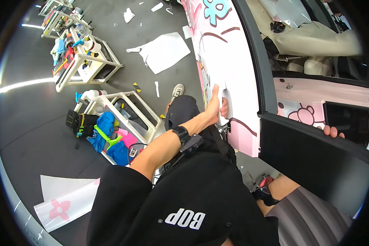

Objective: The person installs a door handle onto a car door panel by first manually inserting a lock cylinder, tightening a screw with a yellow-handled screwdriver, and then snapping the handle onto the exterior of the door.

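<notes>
A car door (233, 61) in a white and pink cartoon wrap stands at my right. My left hand (212, 107) is at its door handle (226, 100), thumb stretched along the outside and fingers curled behind the grip. Further right, my right hand (331, 131) reaches round a flat black panel (311, 151) that joins the door's dark window frame (256, 53). Only its fingertips show, hooked over the panel's upper edge; the palm is hidden behind the panel. Both wrists wear black bands.
A white-framed cart (149, 110) with blue cloths and a green squeegee stands at my left, another cart (88, 61) beyond it. White sheet scraps (166, 51) and a printed film piece (65, 209) lie on the floor. A beige covered seat (315, 41) shows inside the car.
</notes>
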Motion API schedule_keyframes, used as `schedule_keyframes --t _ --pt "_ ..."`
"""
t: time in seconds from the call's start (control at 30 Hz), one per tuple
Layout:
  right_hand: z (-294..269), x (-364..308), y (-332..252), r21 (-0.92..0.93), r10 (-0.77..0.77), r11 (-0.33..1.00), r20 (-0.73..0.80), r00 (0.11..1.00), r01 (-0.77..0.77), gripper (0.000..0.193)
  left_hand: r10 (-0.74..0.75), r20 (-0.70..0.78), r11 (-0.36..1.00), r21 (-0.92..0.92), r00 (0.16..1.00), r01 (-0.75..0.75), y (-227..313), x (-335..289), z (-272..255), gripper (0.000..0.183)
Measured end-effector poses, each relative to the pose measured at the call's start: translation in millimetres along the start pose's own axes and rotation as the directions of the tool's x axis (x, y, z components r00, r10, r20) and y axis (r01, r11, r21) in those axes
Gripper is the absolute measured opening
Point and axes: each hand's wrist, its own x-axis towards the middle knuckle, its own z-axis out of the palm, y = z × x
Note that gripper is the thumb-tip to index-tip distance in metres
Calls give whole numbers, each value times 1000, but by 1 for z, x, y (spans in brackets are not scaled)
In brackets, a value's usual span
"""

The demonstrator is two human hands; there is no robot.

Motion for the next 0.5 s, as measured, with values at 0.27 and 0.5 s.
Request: schedule_keyframes --t 0.27,0.5 --pt "6 8 7 -5 42 999 -15 999 -42 41 19 196 993 -114 980 4 -2 1 -10 83" --pt "1 7 63 -32 55 998 -134 989 -60 41 182 -169 978 -67 969 -195 -26 17 8 86"
